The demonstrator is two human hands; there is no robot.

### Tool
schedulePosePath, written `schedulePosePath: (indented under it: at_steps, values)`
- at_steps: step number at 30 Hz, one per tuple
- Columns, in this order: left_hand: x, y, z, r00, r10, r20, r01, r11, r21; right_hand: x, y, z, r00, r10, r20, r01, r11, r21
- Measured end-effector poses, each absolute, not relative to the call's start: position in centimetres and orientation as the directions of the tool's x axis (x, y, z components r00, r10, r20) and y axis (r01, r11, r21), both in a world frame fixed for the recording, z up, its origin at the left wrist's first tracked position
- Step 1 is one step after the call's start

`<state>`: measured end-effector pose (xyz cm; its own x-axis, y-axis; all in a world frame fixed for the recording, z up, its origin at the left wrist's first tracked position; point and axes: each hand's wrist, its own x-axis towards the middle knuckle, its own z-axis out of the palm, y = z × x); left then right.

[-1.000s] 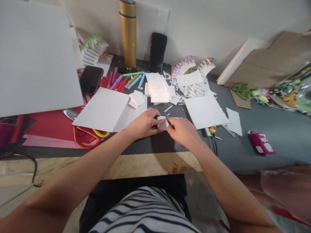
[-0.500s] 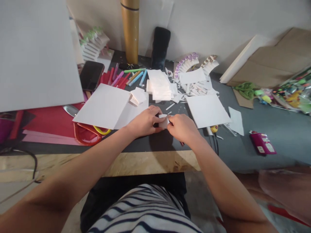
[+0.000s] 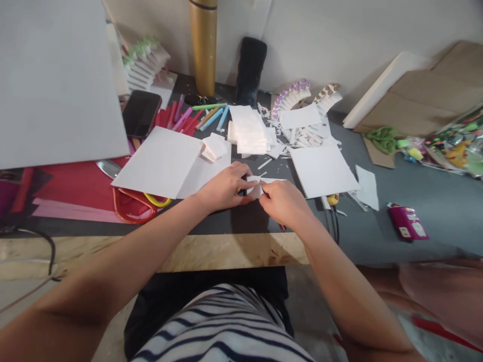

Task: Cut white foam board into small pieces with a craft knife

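Note:
Both my hands meet over the dark table top near its front edge. My left hand [image 3: 224, 188] is closed, its fingertips pinching a small white paper piece [image 3: 255, 187] from the left. My right hand [image 3: 283, 201] is closed on the same piece from the right, and a thin dark tool seems to poke out between its fingers. A white strip [image 3: 273, 179] lies just beyond the fingers. A stack of cut white squares [image 3: 247, 130] and a few folded white pieces [image 3: 214, 147] lie farther back.
White sheets [image 3: 162, 161] [image 3: 320, 170] flank my hands. Red-handled scissors [image 3: 134, 206], a phone [image 3: 141, 113], coloured markers [image 3: 196, 118], a gold flask [image 3: 204, 45] and a black case [image 3: 251, 68] stand at the back. A pink gadget [image 3: 407, 222] and cardboard [image 3: 415, 100] lie right.
My hands stay together on the small paper piece, with only slight finger movement. The view has tilted down a little.

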<state>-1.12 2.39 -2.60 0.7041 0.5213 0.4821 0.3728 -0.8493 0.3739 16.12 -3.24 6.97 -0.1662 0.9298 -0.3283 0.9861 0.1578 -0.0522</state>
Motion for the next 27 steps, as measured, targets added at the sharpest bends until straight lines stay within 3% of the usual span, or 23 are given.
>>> schedulePosePath:
  at_steps: [27]
  values:
    - [-1.1,2.2,-2.1,0.708,0.542,0.453,0.378,-0.832,0.405,16.2,-6.7,6.9,-0.148,0.923,-0.356,0.988,0.121,-0.099]
